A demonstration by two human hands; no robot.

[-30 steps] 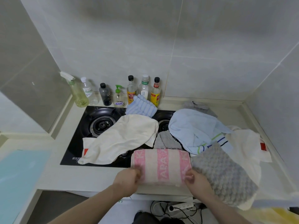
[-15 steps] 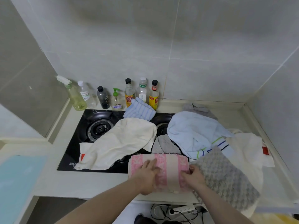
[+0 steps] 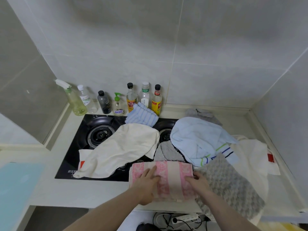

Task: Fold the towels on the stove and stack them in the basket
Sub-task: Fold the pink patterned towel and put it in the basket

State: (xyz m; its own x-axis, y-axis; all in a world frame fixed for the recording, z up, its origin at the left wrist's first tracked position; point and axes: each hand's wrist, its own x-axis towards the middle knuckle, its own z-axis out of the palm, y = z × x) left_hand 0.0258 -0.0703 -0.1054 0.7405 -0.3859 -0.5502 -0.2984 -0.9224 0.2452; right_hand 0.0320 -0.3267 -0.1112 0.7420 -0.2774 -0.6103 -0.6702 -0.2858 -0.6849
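Pink-and-cream striped towel (image 3: 168, 179), folded, lying at front edge of counter (image 3: 93, 192), just before black stove (image 3: 100, 134). Left hand (image 3: 146, 184) flat on its left half, fingers straight and pressing down. Right hand (image 3: 198, 182) at its right end, fingers curled against cloth; cannot tell whether gripping an edge. Touching on right: grey bobbled towel (image 3: 228, 184). Behind: small grey cloth (image 3: 166, 152), cream towel (image 3: 123, 147) across stove, light blue towel (image 3: 198, 139), blue striped towel (image 3: 141, 116). Along wall, row of bottles (image 3: 131, 97). Far right, white cloth (image 3: 253, 157) with red tag.
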